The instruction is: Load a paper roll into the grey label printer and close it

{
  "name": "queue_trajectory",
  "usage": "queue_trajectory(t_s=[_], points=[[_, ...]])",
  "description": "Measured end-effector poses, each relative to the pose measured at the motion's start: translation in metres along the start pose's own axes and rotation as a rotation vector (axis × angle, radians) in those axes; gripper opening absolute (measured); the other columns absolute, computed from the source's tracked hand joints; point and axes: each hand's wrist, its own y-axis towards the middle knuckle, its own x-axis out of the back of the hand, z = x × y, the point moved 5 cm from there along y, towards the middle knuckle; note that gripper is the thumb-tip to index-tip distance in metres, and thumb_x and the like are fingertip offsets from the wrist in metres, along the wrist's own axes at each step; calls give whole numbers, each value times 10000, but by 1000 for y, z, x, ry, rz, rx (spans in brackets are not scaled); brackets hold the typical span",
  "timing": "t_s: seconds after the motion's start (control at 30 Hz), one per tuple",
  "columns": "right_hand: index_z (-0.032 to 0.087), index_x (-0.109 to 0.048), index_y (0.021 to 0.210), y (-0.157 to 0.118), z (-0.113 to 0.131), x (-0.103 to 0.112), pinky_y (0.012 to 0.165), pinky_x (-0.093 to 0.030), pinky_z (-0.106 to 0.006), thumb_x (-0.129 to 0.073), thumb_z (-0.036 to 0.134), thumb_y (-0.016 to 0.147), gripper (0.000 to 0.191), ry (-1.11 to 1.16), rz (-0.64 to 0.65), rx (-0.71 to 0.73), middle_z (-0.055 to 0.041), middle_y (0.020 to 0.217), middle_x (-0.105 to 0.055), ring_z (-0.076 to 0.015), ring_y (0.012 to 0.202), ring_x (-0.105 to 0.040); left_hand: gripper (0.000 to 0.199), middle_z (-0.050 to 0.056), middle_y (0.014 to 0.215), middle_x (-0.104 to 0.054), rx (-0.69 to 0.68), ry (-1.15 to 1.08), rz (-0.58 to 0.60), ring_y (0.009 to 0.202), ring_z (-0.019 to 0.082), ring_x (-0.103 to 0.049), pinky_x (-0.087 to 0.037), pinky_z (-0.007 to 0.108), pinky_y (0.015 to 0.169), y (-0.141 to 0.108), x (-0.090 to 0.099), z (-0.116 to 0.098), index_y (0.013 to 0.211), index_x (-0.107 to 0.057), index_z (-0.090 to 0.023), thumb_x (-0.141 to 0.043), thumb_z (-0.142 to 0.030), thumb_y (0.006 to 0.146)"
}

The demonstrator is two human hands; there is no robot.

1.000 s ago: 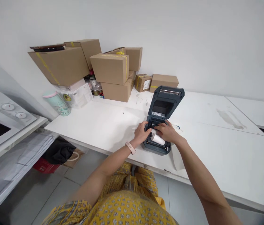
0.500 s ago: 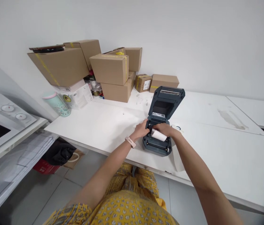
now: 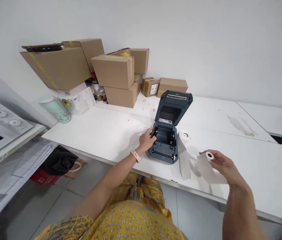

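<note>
A dark grey label printer [image 3: 163, 148] stands on the white table with its lid [image 3: 173, 106] tilted up, and its roll bay shows bare. My left hand [image 3: 147, 140] grips the printer's left rim, fingers curled over the edge near the hinge. To the right, my right hand [image 3: 222, 163] holds a small white paper roll [image 3: 203, 161] with a dark core hole, above the table. A loose tail of paper hangs from this roll. Between the printer and that hand lies a white paper strip [image 3: 184, 163], and a second roll [image 3: 185, 135] with a blue core sits behind it.
Cardboard boxes [image 3: 115, 71] are stacked at the back left, with smaller ones [image 3: 173, 87] along the wall. A mint tumbler [image 3: 57, 110] stands by the table's left end. A microwave [image 3: 5, 123] is at far left. A stain [image 3: 242, 126] marks the table at right.
My right hand has come out of the printer with the paper roll and moved right, over the table. My left hand stays on the printer's left rim.
</note>
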Motion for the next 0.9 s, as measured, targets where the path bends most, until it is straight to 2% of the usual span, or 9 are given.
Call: queue_trajectory(t_s=[0.13, 0.2, 0.3, 0.4, 0.53, 0.6, 0.7, 0.77, 0.9], points=[[215, -687, 995, 21, -30, -30, 785, -568, -396, -775, 542, 633, 496, 71, 22, -85, -126, 1111, -720, -303, 1002, -678, 512, 20, 1166, -716, 28, -23, -3, 1119, 228, -650, -456, 355, 970, -3, 4, -4, 1296, -567, -285, -593, -215, 789], [213, -693, 1009, 31, -34, -40, 741, -570, -380, -767, 539, 635, 502, 92, -1, -79, -115, 1022, -739, -280, 920, -691, 516, 22, 1162, -717, 22, -35, 10, 1107, 231, -654, -458, 355, 968, -4, 5, -5, 1303, -564, -278, -589, -218, 791], [213, -692, 1060, 39, -34, -49, 684, -573, -363, -751, 523, 662, 508, 104, 52, -98, -96, 929, -746, -256, 825, -697, 554, 37, 1145, -722, -1, -25, 56, 1075, 246, -665, -469, 356, 948, -1, 6, -5, 1337, -547, -262, -579, -207, 787], [213, -683, 1127, 41, -32, -48, 693, -578, -355, -752, 497, 679, 535, 92, 160, -142, -94, 966, -746, -259, 845, -705, 583, 35, 1124, -728, -28, 4, 86, 1035, 249, -677, -479, 349, 924, 3, 5, -4, 1364, -529, -265, -567, -196, 787], [253, -649, 1253, 40, -24, -26, 824, -583, -403, -778, 485, 677, 635, 33, 298, -177, -112, 1200, -700, -323, 1062, -673, 559, 19, 1135, -725, -23, 22, 54, 1011, 238, -684, -479, 344, 924, 4, 4, -1, 1356, -535, -281, -557, -211, 802], [286, -630, 1282, 43, -16, -8, 921, -554, -431, -751, 500, 717, 616, -15, 289, -176, -104, 1302, -651, -331, 1154, -633, 549, 26, 1144, -721, -20, 27, 46, 1016, 239, -683, -477, 349, 930, 4, 3, 0, 1351, -540, -274, -554, -217, 805], [312, -565, 1342, 60, 3, 8, 1030, -487, -458, -690, 514, 779, 611, -48, 200, -105, -97, 1379, -596, -317, 1239, -579, 556, 34, 1141, -722, -35, 41, 49, 1028, 249, -678, -480, 357, 929, 5, 3, -1, 1357, -537, -267, -549, -210, 804], [282, -537, 1358, 78, 12, 3, 1059, -454, -488, -709, 509, 756, 666, -115, 171, -44, -117, 1423, -550, -332, 1280, -538, 573, 32, 1128, -726, -40, 42, 68, 1025, 250, -678, -483, 354, 924, 6, 4, -2, 1367, -528, -266, -545, -193, 798], [235, -508, 1349, 118, 13, -31, 1030, -460, -481, -775, 446, 658, 770, -305, 238, 30, -129, 1395, -557, -335, 1239, -551, 593, 29, 1131, -726, -39, 48, 104, 1048, 249, -672, -483, 343, 932, 7, 6, -2, 1379, -518, -255, -538, -168, 792]])
